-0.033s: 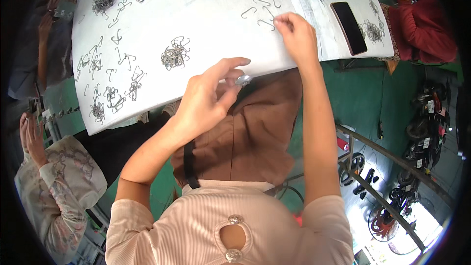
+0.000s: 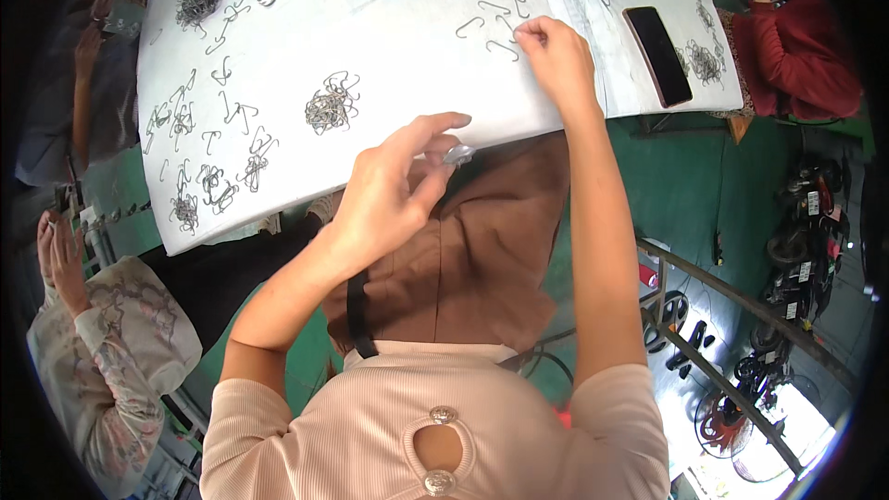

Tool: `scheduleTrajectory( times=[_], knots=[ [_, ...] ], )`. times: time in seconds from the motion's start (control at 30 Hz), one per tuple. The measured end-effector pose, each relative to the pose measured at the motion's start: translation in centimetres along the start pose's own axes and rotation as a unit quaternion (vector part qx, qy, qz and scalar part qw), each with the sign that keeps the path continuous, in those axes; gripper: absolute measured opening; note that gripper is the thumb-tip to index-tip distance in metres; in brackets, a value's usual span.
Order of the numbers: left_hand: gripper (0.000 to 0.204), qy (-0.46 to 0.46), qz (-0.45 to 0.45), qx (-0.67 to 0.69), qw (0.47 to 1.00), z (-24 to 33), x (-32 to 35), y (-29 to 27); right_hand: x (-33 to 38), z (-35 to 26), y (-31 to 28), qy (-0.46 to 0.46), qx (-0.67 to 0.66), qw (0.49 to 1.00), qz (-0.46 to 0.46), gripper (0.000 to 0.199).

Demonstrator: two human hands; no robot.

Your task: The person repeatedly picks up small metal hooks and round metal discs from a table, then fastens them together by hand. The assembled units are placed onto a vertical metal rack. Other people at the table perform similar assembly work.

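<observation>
Left hand (image 2: pixel 394 190) pinches a small silvery piece (image 2: pixel 458 155) at the white table's (image 2: pixel 389 56) near edge; its shape is unclear. Right hand (image 2: pixel 554 60) closes fingertips on a wire hook (image 2: pixel 505 48), far right, mostly hidden.

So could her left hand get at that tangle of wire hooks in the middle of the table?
Probably yes. The left hand pinches a small silvery piece near the table edge, and the wire hook tangle lies just beyond on bare white surface, nothing between, though its fingers are occupied.
</observation>
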State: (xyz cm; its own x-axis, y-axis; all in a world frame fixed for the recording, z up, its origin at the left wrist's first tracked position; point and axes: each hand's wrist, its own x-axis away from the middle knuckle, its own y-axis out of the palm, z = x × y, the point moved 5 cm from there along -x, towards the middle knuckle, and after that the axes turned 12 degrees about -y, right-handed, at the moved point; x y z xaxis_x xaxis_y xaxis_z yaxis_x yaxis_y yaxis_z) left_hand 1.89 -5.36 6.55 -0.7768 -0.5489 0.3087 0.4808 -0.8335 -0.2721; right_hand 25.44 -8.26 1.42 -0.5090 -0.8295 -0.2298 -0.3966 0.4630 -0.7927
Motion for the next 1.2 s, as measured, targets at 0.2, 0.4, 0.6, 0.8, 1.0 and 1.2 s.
scheduleTrajectory(
  times=[0.2,0.4,0.6,0.8,1.0,1.2],
  knots=[
    [0.044,0.004,0.051,0.016,0.999,-0.5,0.1,-0.4,-4.5,0.9,3.6,0.016,0.172,0.975,-0.14,0.019],
    [0.042,0.008,0.078,0.04,0.996,-1.5,-0.1,-0.9,2.2,-2.4,0.4,0.033,-0.337,0.937,-0.082,0.016],
    [0.044,0.038,0.079,0.045,0.995,-1.1,-0.2,-1.0,11.0,-7.6,-0.9,0.199,-0.599,0.776,-0.005,0.011],
    [0.045,0.038,0.062,0.064,0.995,-0.7,0.0,-0.6,12.7,-8.4,1.5,0.232,-0.663,0.709,0.057,0.01],
    [0.05,0.064,0.029,0.075,0.995,-1.3,-0.2,-0.2,12.1,-10.2,-0.8,0.069,-0.347,0.924,0.143,0.007],
    [0.025,0.118,0.227,-0.156,0.954,-2.6,-9.9,-8.7,12.6,-9.9,-0.4,0.006,-0.387,0.903,0.188,0.015]
  ],
)
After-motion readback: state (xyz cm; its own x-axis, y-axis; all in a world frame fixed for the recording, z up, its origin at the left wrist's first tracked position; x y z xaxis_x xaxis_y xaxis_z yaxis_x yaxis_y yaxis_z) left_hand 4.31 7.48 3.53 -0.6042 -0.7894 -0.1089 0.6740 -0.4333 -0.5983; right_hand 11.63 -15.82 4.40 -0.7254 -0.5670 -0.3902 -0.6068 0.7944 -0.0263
